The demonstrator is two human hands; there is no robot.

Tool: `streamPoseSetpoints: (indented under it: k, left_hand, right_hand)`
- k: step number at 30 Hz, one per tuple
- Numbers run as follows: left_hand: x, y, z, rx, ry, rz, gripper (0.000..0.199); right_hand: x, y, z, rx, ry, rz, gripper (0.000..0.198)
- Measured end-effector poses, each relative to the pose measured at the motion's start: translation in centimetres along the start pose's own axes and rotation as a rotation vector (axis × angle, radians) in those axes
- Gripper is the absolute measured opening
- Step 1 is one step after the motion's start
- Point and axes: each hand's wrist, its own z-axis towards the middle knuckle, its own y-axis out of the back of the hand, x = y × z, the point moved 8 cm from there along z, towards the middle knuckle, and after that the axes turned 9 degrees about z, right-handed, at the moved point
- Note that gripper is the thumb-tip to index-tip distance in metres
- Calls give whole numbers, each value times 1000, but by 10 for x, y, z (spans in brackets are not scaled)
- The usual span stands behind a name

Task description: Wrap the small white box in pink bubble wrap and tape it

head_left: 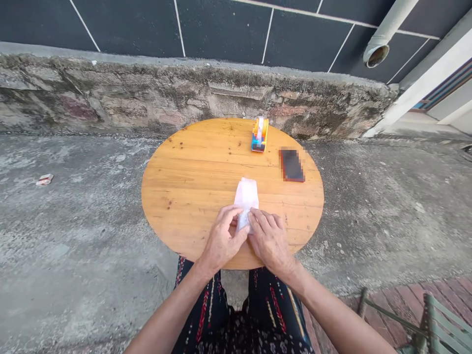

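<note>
A folded white paper-like packet, long and narrow, lies on the round wooden table in front of me. My left hand grips its near left side, with the thumb near the bottom end and the index finger along the edge. Curled over the near right side, my right hand presses its fingertips onto the packet. The packet's far end shows free of both hands. What lies inside it, if anything, is hidden.
A yellow and blue tape dispenser stands toward the table's far edge. Right of it lies a dark, blurred-out phone-like slab with a reddish edge. A stone wall base runs behind the table. A green slatted chair is at the lower right.
</note>
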Motion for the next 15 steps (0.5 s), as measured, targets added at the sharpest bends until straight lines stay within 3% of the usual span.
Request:
streamPoseSetpoints:
  k: [4, 7, 11, 15]
  left_hand:
    - [21, 12, 5, 22, 112, -53, 29]
    - [30, 8, 11, 89, 155, -109, 29]
    - [26, -2, 17, 146, 107, -138, 29]
    - [19, 4, 20, 95, 9, 9, 34]
  right_hand:
    - [0, 0, -1, 18, 11, 19, 37]
    - [-1, -1, -1, 21, 4, 30, 39]
    - [-2, -1, 0, 13, 7, 41, 40]
    - [-3, 0, 0, 18, 5, 58, 41]
